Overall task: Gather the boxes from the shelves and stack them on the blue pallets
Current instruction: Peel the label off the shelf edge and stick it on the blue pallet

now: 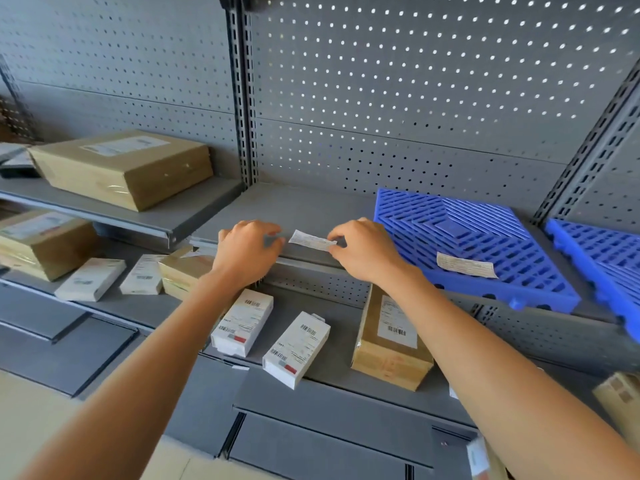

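Blue pallets [478,244] sit bare at the shelf's [311,206] right end. Right hand [367,251] pinches a paper slip [311,240] at the front edge, left hand [247,249] curled beside it, holding nothing far as I can tell. Boxes [298,348] wait one shelf down, guessing they get grabbed next.

Pallet [474,244] on shelf [294,209], right of paper slip [311,240]; boxes [298,348] on lower shelf.

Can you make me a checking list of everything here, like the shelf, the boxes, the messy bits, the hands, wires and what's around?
Surface: grey metal shelf, mostly bare.
Job's things: two blue pallets on the shelf, none bearing boxes; brown boxes and white boxes lie on the shelves.
Clutter: paper slip lying on a pallet.
Hands: right hand pinches a paper label; left hand rests at the shelf edge.
Cables: nothing seen.
Surroundings: perforated grey back panel.
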Tool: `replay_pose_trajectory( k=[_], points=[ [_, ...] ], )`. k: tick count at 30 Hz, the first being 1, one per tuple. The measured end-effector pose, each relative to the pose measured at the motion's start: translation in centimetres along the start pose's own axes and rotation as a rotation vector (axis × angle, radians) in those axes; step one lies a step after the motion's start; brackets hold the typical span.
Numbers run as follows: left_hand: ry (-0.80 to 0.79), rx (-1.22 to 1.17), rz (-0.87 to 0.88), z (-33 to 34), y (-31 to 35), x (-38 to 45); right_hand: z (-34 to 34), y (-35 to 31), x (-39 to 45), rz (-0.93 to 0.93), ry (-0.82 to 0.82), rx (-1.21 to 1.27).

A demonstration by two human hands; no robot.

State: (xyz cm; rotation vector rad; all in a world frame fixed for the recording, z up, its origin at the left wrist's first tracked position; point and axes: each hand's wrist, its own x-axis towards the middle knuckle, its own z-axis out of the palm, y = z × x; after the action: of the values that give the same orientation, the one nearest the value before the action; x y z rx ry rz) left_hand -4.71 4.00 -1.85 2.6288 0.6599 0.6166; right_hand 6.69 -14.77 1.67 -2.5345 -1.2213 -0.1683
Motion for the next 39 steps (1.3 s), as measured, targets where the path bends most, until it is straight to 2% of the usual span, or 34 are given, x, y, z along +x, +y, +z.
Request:
replay_pose_trajectory(
  k=[4, 10, 16, 27, 34, 39],
  points=[
    [-0.027, -0.007, 0.027, 1.1, 0.5, 1.7, 0.6, 0.1, 0.8, 0.016, -0.019, 0.055],
    [-0.073, 0.069, 0.081, 2.5, 1.1, 3.0, 1.4, 0.6, 1.5, 0.017, -0.065, -0.028],
    [-0.097, 0.111, 0.047, 3.0, 0.0, 3.2, 1.6, 0.5, 1.4, -0.003, -0.058, -0.08],
    [0.032, -0.09, 0.039, 3.2, 0.2, 2.7, 2.1, 0.7, 1.7, 0.009, -0.022, -0.038],
    [0.074, -0.319, 0.02, 2.8, 0.3, 2.1, 2.4, 0.7, 1.2, -0.014, 0.094, -0.02],
    [0.094, -0.365, -0.002, 2.0, 0.7, 1.2, 2.2, 0.4, 0.8, -0.018, 0.161, 0.016]
  ],
)
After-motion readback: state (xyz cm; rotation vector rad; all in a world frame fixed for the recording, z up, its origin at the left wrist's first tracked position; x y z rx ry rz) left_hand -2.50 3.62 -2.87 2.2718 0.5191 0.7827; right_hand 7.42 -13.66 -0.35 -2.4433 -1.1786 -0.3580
